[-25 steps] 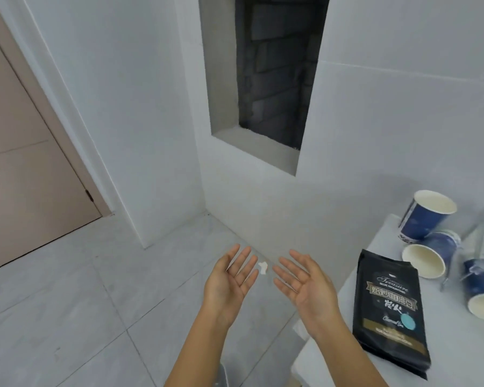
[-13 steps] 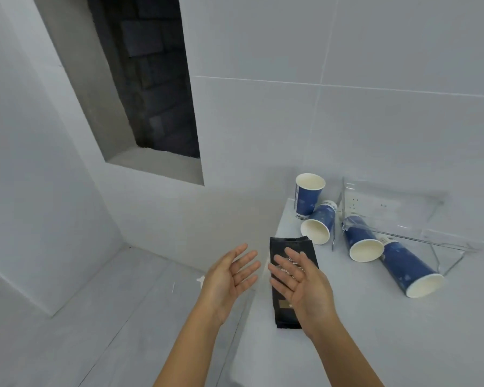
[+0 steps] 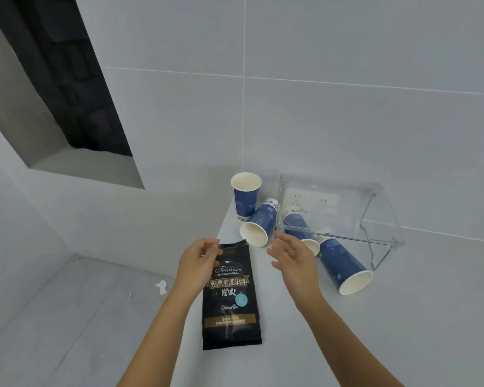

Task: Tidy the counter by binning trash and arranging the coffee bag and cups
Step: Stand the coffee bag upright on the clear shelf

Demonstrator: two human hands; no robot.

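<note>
A black coffee bag (image 3: 231, 297) lies flat near the left edge of the white counter (image 3: 403, 317). My left hand (image 3: 197, 262) is at the bag's top-left corner, with thumb and fingers pinched on that corner. My right hand (image 3: 292, 254) hovers open just right of the bag's top, holding nothing, close to the cups. One blue paper cup (image 3: 246, 195) stands upright by the wall. Another blue cup (image 3: 259, 224) lies on its side with its mouth toward me. A third cup (image 3: 296, 222) lies partly behind my right hand. The last cup (image 3: 344, 266) lies farther right.
A clear plastic box (image 3: 375, 216) rests tilted against the wall over a power socket (image 3: 299, 199), touching the fallen cups. A white scrap of trash (image 3: 161, 286) lies on the grey floor left of the counter. A dark wall niche (image 3: 67, 93) opens at upper left.
The view has swung right and closer to the counter. Both hands moved forward from open, palms-up positions; the left hand has reached the bag's top corner and the right hand is nearer the cups.
</note>
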